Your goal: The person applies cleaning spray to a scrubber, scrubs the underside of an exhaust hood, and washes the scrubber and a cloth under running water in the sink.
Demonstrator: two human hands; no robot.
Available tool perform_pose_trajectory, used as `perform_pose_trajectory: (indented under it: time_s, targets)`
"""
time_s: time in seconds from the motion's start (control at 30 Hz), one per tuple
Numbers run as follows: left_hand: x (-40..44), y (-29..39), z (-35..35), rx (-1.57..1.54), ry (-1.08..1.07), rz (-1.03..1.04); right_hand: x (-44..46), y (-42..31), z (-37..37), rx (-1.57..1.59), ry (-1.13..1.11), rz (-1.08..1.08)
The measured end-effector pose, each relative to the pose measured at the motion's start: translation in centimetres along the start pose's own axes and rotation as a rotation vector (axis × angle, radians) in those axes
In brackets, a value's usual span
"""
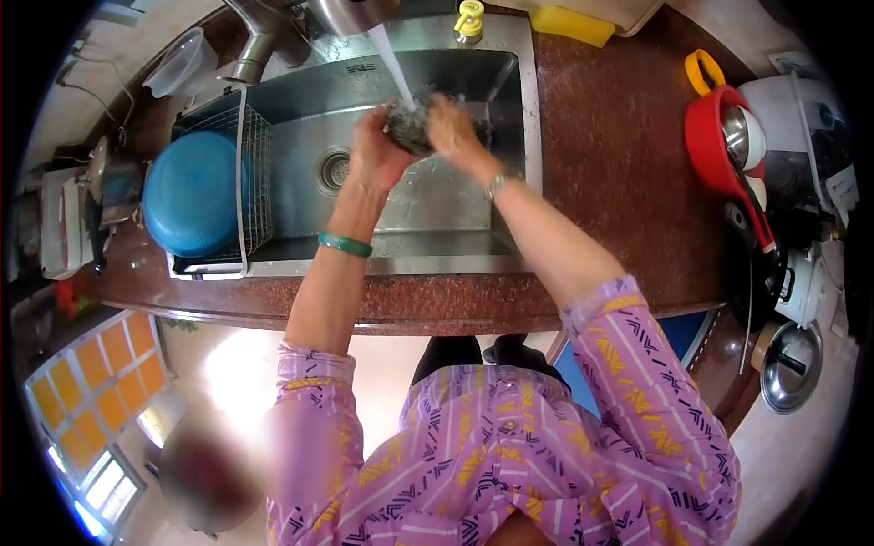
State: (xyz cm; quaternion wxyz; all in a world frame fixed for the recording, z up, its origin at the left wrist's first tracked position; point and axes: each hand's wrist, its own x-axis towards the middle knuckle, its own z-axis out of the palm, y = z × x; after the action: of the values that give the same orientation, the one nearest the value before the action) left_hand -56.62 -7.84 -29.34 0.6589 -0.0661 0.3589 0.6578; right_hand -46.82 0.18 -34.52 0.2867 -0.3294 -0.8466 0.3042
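Both my hands are over the metal sink [437, 217], under a stream of water [393, 65] from the tap. Between them is a dark grey, wet, rough-looking object [410, 127] that I cannot identify. My left hand [376, 153], with a green bangle on its wrist, supports the object from the left and below, its fingers curved round the edge. My right hand [452, 135], slightly blurred, presses on the object's right side with bent fingers. The round drain [334, 170] lies to the left of my hands.
A wire rack [259, 182] with a blue plastic basin [191, 194] stands at the sink's left. Behind are a yellow-topped dispenser [469, 20] and a yellow item [572, 25]. A red pan [710, 141] and a metal lid [792, 369] are at the right.
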Motion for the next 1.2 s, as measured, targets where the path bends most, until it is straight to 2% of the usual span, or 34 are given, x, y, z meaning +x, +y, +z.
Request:
perform_pose_trajectory:
  time_s: [0.03,0.07,0.1,0.17,0.2,0.23,0.3,0.33,0.37,0.43,0.47,0.5,0.53,0.57,0.63,0.7,0.73,0.77,0.83,0.87,0.9,0.97,1.0,1.03,1.1,1.13,1.17,1.2]
  targets:
    - [1.4,0.6,-0.7,-0.031,0.025,0.088,-1.4,-0.2,0.4,-0.012,-0.052,-0.083]
    - [2.5,0.4,-1.6,-0.064,0.051,0.172,-1.9,-3.4,-0.9,0.247,0.008,0.076]
    - [2.7,-0.1,-2.6,-0.068,0.052,0.165,-2.2,-5.0,-1.2,0.243,0.006,0.083]
    - [2.9,-1.0,-4.3,-0.207,-0.173,-0.032,-2.0,-6.9,-0.9,0.098,0.204,-0.214]
    - [3.1,-2.4,-4.8,-0.134,-0.364,-0.007,-1.6,-6.6,-0.4,-0.062,0.202,-0.141]
    - [0.3,-2.5,0.1,-0.005,-0.124,-0.031,-0.3,-4.2,0.5,-0.059,0.208,-0.137]
    - [0.1,-3.2,0.6,0.001,0.089,-0.054,1.1,2.1,1.6,0.060,-0.145,0.139]
    - [1.0,-3.0,-0.4,-0.053,-0.008,-0.043,1.5,0.2,-1.9,-0.009,-0.319,0.200]
    - [1.7,-2.4,-0.9,-0.055,-0.010,-0.046,0.1,-0.7,-1.9,-0.013,-0.319,0.202]
    - [3.1,-1.5,-1.9,-0.056,-0.051,0.119,-2.5,-2.3,-1.2,0.304,0.002,0.272]
    - [4.4,-1.4,-3.4,-0.056,0.012,0.131,-3.2,-3.0,-0.2,0.309,0.262,0.011]
    - [4.2,-1.9,-4.0,-0.056,0.014,0.131,-3.0,-4.3,-0.5,0.310,0.261,0.013]
    - [3.7,-2.6,-4.6,-0.118,-0.317,0.029,-2.6,-5.3,-0.9,0.260,0.260,-0.075]
    - [3.7,-3.0,-4.1,-0.088,-0.282,-0.021,-2.4,-6.1,-1.3,0.209,0.258,-0.161]
    - [2.9,-3.0,-2.2,-0.054,-0.249,-0.071,-1.7,-4.7,-1.2,0.183,0.179,0.164]
    - [0.6,-2.3,-0.1,0.080,-0.029,-0.131,-0.4,-0.1,-2.1,0.273,-0.117,0.305]
    - [0.6,-1.9,-0.2,0.043,-0.031,-0.093,-0.7,0.5,-2.2,0.165,-0.201,0.310]
    - [0.9,-1.4,-0.5,0.045,-0.033,-0.096,-1.2,-0.3,-1.8,0.164,-0.198,0.313]
    - [2.9,-0.4,-2.3,-0.053,0.147,-0.013,-3.3,-3.4,-0.6,0.318,0.101,0.105]
    - [6.4,-0.5,-8.4,-0.317,-0.774,-0.126,-3.2,-5.5,-1.2,0.449,0.115,-0.009]
    - [6.1,-0.9,-8.0,-0.317,-0.774,-0.129,-2.9,-5.4,-1.0,0.448,0.116,-0.007]
    - [3.7,-2.5,-5.2,-0.153,-0.448,-0.108,-2.1,-4.9,-0.4,0.054,0.142,-0.060]
    - [1.3,-2.7,-0.8,-0.024,-0.110,-0.096,-1.0,-4.9,-1.8,0.131,0.066,0.206]
    - [-0.5,-2.2,0.6,0.030,-0.106,-0.141,-0.1,-1.5,-0.8,0.222,-0.024,0.247]
    - [-0.7,-1.4,1.1,0.018,0.071,-0.158,0.7,0.3,-2.3,0.310,-0.221,0.473]
    - [0.0,-0.8,0.6,0.018,0.066,-0.161,-0.6,0.0,-1.7,0.566,-0.221,0.579]
    - [1.2,-0.5,-0.5,0.042,0.038,-0.091,-2.0,-0.9,-1.4,0.361,-0.074,0.303]
    - [2.1,-0.7,-1.6,0.061,0.012,-0.018,-2.7,-2.2,-1.4,0.283,0.037,0.070]
